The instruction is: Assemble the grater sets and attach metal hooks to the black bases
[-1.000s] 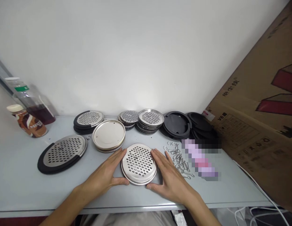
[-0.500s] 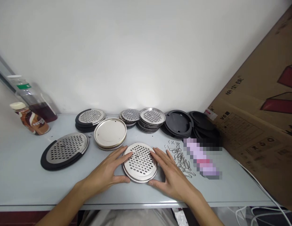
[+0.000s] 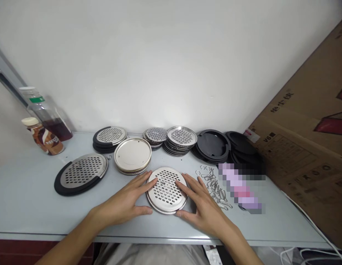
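A round metal grater plate (image 3: 167, 191) lies at the near middle of the table, seated on another metal disc whose rim shows below it. My left hand (image 3: 129, 198) holds its left side, index fingertip on the perforated face and thumb low by the near rim. From the right, my right hand (image 3: 201, 202) grips the same plate, with a fingertip on top and the thumb at the near edge. Close to my right hand lies a pile of metal clips and rings (image 3: 216, 189). Beyond my left hand is a stack of plain metal discs (image 3: 132, 154).
Black-rimmed graters (image 3: 81, 175) lie at left, with more in a stack (image 3: 110, 136) behind. Grater plates (image 3: 182, 137) and black plastic rings (image 3: 212, 145) are stacked along the wall. Two bottles (image 3: 45, 138) stand far left. A cardboard box (image 3: 303, 136) leans at right beside a pixelated purple item (image 3: 239, 189).
The view has turned slightly left, so the scene sits a little further right. Both hands remain around the grater plate, almost unmoved.
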`<state>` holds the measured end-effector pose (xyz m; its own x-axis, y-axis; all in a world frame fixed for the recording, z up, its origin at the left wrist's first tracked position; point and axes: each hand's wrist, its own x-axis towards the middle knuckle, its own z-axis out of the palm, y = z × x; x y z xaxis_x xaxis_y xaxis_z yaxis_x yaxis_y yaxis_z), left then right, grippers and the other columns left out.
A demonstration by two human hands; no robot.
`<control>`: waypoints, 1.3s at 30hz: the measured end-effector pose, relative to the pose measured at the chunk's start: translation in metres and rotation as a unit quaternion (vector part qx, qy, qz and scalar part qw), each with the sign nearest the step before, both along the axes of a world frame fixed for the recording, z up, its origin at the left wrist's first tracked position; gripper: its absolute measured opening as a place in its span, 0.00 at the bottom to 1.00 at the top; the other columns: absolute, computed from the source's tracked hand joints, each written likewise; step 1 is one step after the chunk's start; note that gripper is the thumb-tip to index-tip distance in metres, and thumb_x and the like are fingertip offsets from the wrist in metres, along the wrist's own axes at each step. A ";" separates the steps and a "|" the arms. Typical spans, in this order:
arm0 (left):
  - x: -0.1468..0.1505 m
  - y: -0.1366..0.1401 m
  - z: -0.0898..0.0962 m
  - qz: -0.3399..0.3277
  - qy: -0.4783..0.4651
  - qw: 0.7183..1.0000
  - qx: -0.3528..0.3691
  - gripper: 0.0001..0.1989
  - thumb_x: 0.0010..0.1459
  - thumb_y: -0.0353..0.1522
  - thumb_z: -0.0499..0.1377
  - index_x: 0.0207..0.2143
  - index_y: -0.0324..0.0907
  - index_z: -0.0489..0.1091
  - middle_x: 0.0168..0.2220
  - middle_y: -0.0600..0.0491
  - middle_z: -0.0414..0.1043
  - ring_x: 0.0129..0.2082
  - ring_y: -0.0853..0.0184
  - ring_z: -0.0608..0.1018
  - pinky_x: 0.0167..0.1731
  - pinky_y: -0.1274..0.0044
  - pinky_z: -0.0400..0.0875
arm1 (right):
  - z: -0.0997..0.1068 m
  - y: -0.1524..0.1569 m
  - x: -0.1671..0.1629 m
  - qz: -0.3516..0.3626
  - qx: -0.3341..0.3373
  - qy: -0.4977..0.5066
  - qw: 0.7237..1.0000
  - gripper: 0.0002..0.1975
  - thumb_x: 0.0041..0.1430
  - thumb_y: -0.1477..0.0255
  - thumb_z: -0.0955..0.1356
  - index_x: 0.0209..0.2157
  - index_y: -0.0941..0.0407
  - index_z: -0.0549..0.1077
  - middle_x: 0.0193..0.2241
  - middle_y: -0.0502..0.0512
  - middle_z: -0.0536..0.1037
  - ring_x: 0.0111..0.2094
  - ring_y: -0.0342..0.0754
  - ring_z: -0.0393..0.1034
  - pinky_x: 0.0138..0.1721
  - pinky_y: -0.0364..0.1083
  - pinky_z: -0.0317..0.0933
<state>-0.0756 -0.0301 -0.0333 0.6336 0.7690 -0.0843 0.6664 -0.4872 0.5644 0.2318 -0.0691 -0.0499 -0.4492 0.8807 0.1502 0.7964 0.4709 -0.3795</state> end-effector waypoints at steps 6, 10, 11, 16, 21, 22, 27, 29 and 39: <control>0.005 -0.003 -0.006 0.009 -0.020 0.998 0.056 0.44 0.54 0.49 0.65 0.68 0.59 0.47 0.72 0.52 0.37 0.70 0.50 0.47 0.65 0.55 0.52 | 0.001 -0.001 0.000 0.003 0.000 -0.001 1.000 0.40 0.58 0.48 0.67 0.67 0.46 0.53 0.68 0.59 0.52 0.69 0.62 0.44 0.66 0.69 0.36; 0.018 -0.009 -0.006 -0.031 -0.001 0.992 0.122 0.44 0.53 0.53 0.63 0.68 0.59 0.49 0.72 0.52 0.34 0.70 0.46 0.42 0.64 0.50 0.49 | 0.000 -0.002 0.001 0.004 0.012 0.014 1.000 0.40 0.58 0.49 0.68 0.67 0.46 0.55 0.68 0.60 0.52 0.68 0.62 0.45 0.66 0.69 0.37; 0.021 -0.010 -0.005 -0.042 0.004 0.990 0.133 0.43 0.53 0.54 0.62 0.67 0.59 0.49 0.72 0.52 0.34 0.70 0.46 0.41 0.64 0.49 0.47 | -0.001 -0.002 0.002 0.004 0.016 0.017 1.000 0.39 0.58 0.49 0.68 0.67 0.46 0.55 0.68 0.59 0.52 0.68 0.62 0.45 0.66 0.69 0.37; 0.034 -0.016 -0.004 -0.049 0.035 0.985 0.162 0.42 0.57 0.53 0.59 0.68 0.57 0.47 0.72 0.51 0.37 0.70 0.45 0.43 0.63 0.47 0.47 | 0.001 -0.003 0.002 0.003 0.018 0.020 1.000 0.37 0.59 0.49 0.67 0.66 0.45 0.58 0.68 0.58 0.53 0.68 0.62 0.46 0.66 0.69 0.37; 0.038 -0.016 -0.011 -0.043 0.050 0.976 0.207 0.39 0.61 0.50 0.57 0.69 0.57 0.44 0.72 0.51 0.38 0.69 0.44 0.46 0.62 0.47 0.52 | 0.009 -0.003 0.001 0.005 0.008 0.023 1.000 0.37 0.57 0.47 0.68 0.64 0.46 0.61 0.68 0.59 0.54 0.68 0.61 0.47 0.66 0.69 0.35; 0.037 -0.015 -0.012 -0.043 0.048 0.974 0.216 0.39 0.61 0.49 0.57 0.69 0.57 0.44 0.72 0.51 0.39 0.69 0.44 0.47 0.62 0.48 0.54 | 0.010 -0.003 0.000 0.004 0.006 0.023 1.000 0.37 0.57 0.47 0.68 0.64 0.46 0.61 0.68 0.59 0.54 0.68 0.61 0.47 0.66 0.68 0.34; 0.036 -0.011 -0.019 -0.045 0.033 0.969 0.240 0.37 0.61 0.48 0.57 0.68 0.57 0.47 0.71 0.52 0.41 0.68 0.43 0.50 0.60 0.50 0.60 | 0.017 -0.003 -0.001 0.002 0.002 0.028 1.000 0.38 0.55 0.48 0.70 0.64 0.47 0.61 0.67 0.60 0.55 0.68 0.59 0.47 0.67 0.67 0.34; 0.035 -0.010 -0.021 -0.043 0.029 0.968 0.247 0.37 0.61 0.48 0.58 0.68 0.57 0.48 0.71 0.53 0.42 0.68 0.43 0.51 0.59 0.51 0.61 | 0.017 -0.003 -0.001 0.002 0.001 0.032 0.999 0.39 0.54 0.48 0.70 0.63 0.47 0.62 0.67 0.60 0.55 0.68 0.60 0.47 0.67 0.67 0.34; 0.036 -0.009 -0.026 -0.033 0.017 0.964 0.264 0.37 0.61 0.47 0.59 0.68 0.56 0.48 0.71 0.51 0.44 0.68 0.44 0.53 0.59 0.54 0.63 | 0.016 -0.003 0.001 -0.001 -0.004 0.041 0.999 0.41 0.53 0.47 0.70 0.64 0.48 0.61 0.67 0.60 0.55 0.68 0.60 0.47 0.67 0.66 0.34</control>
